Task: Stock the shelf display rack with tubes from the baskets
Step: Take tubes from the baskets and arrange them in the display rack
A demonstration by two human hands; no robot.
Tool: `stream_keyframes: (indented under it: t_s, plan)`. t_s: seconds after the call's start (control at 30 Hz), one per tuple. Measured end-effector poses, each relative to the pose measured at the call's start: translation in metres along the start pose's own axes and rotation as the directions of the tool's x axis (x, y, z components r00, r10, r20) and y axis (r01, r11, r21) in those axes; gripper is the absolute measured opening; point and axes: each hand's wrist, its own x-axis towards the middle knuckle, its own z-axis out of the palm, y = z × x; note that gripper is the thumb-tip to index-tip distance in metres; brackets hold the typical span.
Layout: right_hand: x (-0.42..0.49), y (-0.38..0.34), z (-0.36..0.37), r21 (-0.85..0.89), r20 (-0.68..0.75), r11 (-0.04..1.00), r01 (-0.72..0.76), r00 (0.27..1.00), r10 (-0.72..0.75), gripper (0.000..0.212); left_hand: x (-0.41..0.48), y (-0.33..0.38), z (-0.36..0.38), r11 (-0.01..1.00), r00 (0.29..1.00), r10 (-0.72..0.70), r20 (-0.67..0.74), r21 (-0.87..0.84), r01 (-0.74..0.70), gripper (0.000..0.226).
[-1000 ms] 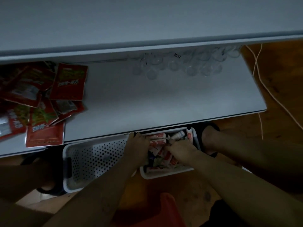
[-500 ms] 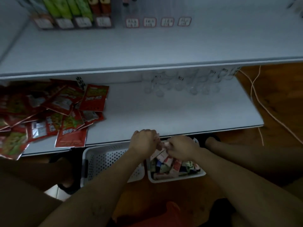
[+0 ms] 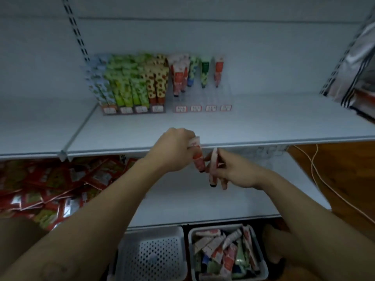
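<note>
In the head view we see our left hand (image 3: 174,151) curled round 1 red-and-white plastic tube (image 3: 197,158) at the white metal shelf's (image 3: 263,122) front edge. Our right hand (image 3: 233,173) pinches 1 pale slim tube (image 3: 213,167) beside it. Below that shelf, the white perforated plastic basket (image 3: 190,252) holds more tubes.

One wide-angle camera, worn on the person's head, faces the white shelving (image 3: 263,122) square-on and tilts down, close enough for both forearms (image 3: 113,199) to enter from 6 o'clock. The display rack (image 3: 195,108) sits toward 12 o'clock, the left hand (image 3: 174,151) and right hand (image 3: 233,171) meet at centre, and the baskets (image 3: 215,227) lie at 6 o'clock.
</note>
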Motion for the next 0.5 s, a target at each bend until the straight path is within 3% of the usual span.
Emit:
stream_keyframes:
  t_s: [0.2, 0.33, 0.43, 0.5]
  plan:
    - [0.032, -0.063, -0.049, -0.186, -0.348, 0.975, 0.123, 0.920, -0.182, 0.019, 0.033, 0.016, -0.071, 1.000, 0.993, 0.021, -0.119, 0.009, -0.020, 0.029]
    - [0.060, -0.089, -0.077, -0.234, -0.434, 0.954, 0.186, 0.858, -0.274, 0.021, 0.061, 0.022, -0.106, 0.998, 0.976, 0.048, -0.212, 0.044, -0.039, 0.034]
    - [0.079, -0.106, -0.098, -0.277, -0.482, 0.929, 0.245, 0.801, -0.354, 0.038, 0.083, 0.022, -0.129, 0.996, 0.970, 0.030, -0.240, 0.090, -0.008, 0.029]
    - [0.096, -0.112, -0.113, -0.308, -0.502, 0.910, 0.279, 0.765, -0.404, 0.028, 0.100, 0.020, -0.142, 0.993, 0.970, 0.015, -0.242, 0.117, 0.014, 0.029]
